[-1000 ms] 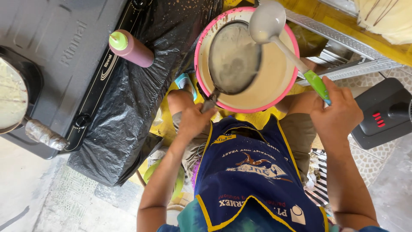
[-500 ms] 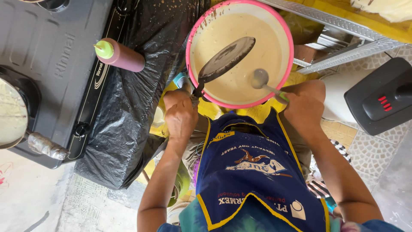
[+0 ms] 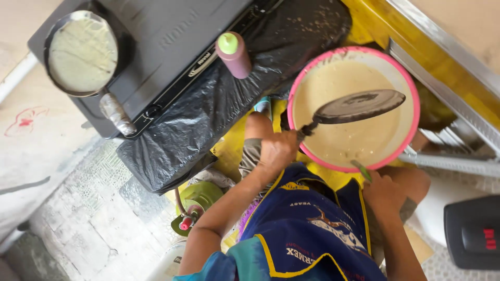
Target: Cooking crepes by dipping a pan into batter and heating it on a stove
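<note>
You're holding the pan (image 3: pixel 359 105) over the batter bowl (image 3: pixel 403 78), left hand (image 3: pixel 276 152) clamped on its handle; right hand (image 3: pixel 384 193) gripping the green-handled ladle (image 3: pixel 361 170); looks like scooping's underway, so tipping batter onto that pan probably wants a steady wrist.

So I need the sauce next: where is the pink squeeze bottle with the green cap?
In the head view the pink squeeze bottle with the green cap lies on the black plastic sheet, between the dark stove and the pink-rimmed batter bowl.

Small dark pan (image 3: pixel 359 105) tilted over pink-rimmed batter bowl (image 3: pixel 403 78), blocking bowl middle. Batter open left and below pan. Pink squeeze bottle (image 3: pixel 234 54) stands left of bowl; gap between. Yellow metal frame (image 3: pixel 416 36) crowds right rim.
</note>
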